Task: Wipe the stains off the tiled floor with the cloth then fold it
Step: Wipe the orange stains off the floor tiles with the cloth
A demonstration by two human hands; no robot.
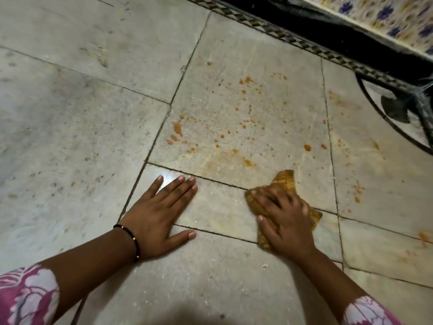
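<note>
Orange stains [234, 127] speckle the pale tiled floor [82, 137] in the middle of the view, with a smeared patch just below them. My right hand [283, 221] presses down on a bunched yellow-brown checked cloth [284, 180] at the lower edge of the stained tile; the cloth pokes out above and to the right of the hand. My left hand [159, 214] lies flat on the floor to the left of the cloth, fingers spread and straight, holding nothing.
More orange splashes [357, 191] mark the tiles at the right. A dark metal stand with a curved base [398, 106] stands at the far right. A black patterned border [293, 38] runs along the top right below a blue-flowered tiled wall [384, 12].
</note>
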